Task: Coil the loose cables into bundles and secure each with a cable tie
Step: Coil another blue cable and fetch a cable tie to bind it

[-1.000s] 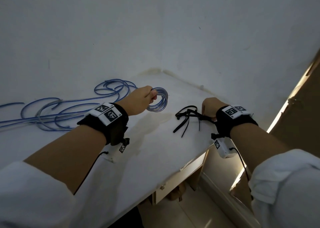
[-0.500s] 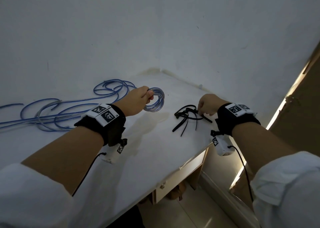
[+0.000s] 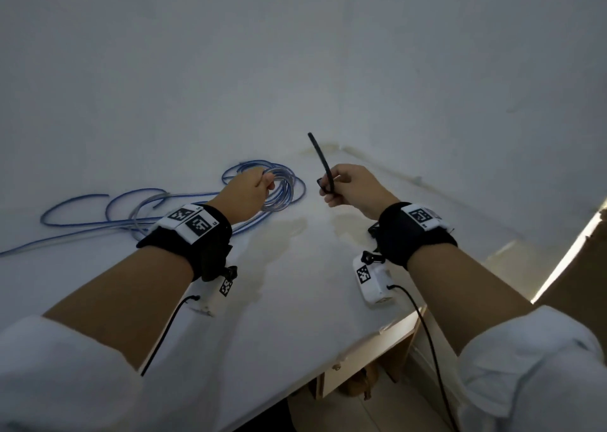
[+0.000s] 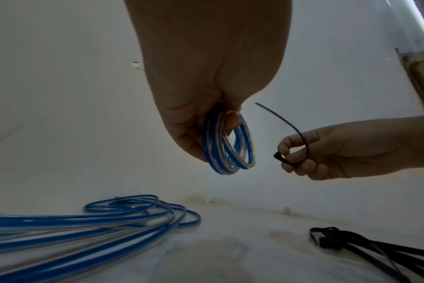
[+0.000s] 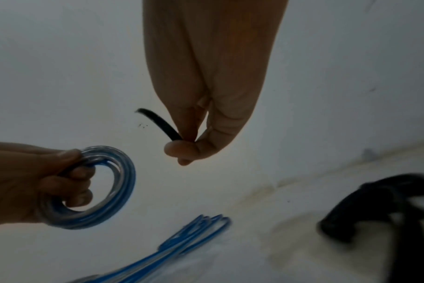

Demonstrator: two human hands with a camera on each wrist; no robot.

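Observation:
My left hand (image 3: 253, 192) grips a small coil of blue and clear cable (image 3: 283, 191), held above the white table; the coil (image 4: 230, 145) hangs from thumb and fingers in the left wrist view. Just right of it, my right hand (image 3: 348, 188) pinches one black cable tie (image 3: 323, 164) near its head, the strap pointing up. The tie (image 4: 291, 130) stands a short way from the coil (image 5: 104, 191), not touching it. More blue and clear cable (image 3: 131, 211) lies loose on the table to the left.
A heap of several black cable ties (image 4: 366, 247) lies on the table (image 3: 295, 284) under my right hand. A white wall stands close behind. The table's edge runs at the lower right, with a drawer (image 3: 354, 366) and floor below.
My right hand has lifted one black tie out of the heap and raised it toward the coil. The left hand has raised the coil slightly, and my view has shifted.

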